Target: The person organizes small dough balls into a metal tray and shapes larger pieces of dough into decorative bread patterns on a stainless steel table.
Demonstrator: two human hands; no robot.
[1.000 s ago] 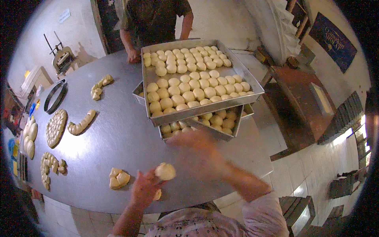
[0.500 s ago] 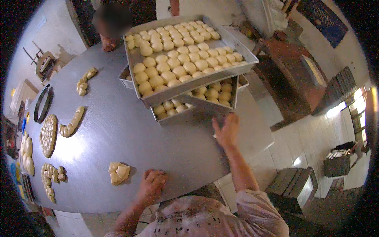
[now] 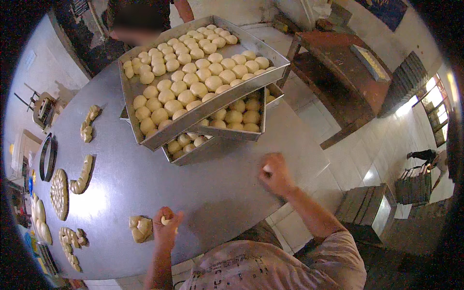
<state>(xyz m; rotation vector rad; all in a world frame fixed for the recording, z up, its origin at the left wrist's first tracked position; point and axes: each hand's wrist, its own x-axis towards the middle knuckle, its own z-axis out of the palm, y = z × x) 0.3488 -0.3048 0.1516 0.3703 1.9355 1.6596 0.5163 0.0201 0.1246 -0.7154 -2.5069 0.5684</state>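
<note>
My left hand (image 3: pixel 166 229) is closed around a small piece of dough (image 3: pixel 166 221), which shows pale between the fingers. Just left of it, a lump of dough pieces (image 3: pixel 140 228) sits on the metal table. Over the right part of the table, my right hand (image 3: pixel 277 175) is curled into a fist, and a pale bit of dough (image 3: pixel 267 168) peeks out of it. Beyond both hands stands a crosswise stack of metal trays; the top tray (image 3: pixel 217 101) carries rows of round dough balls (image 3: pixel 198 90). More dough balls (image 3: pixel 234 116) show in the trays below.
On the table's left are dough strips (image 3: pixel 86 175), a scored dough disc (image 3: pixel 59 194), smooth dough pieces (image 3: pixel 41 220) and a dark metal ring (image 3: pixel 47 157). Another person (image 3: pixel 140 21) stands beyond the trays. A brown wooden table (image 3: pixel 338 72) is at the right, with stacked dark trays (image 3: pixel 366 210) on the floor.
My right hand has gone from spread fingers near the tray corner to a fist. My left hand has lifted and now shows dough in its grip. The whole view has shifted.
</note>
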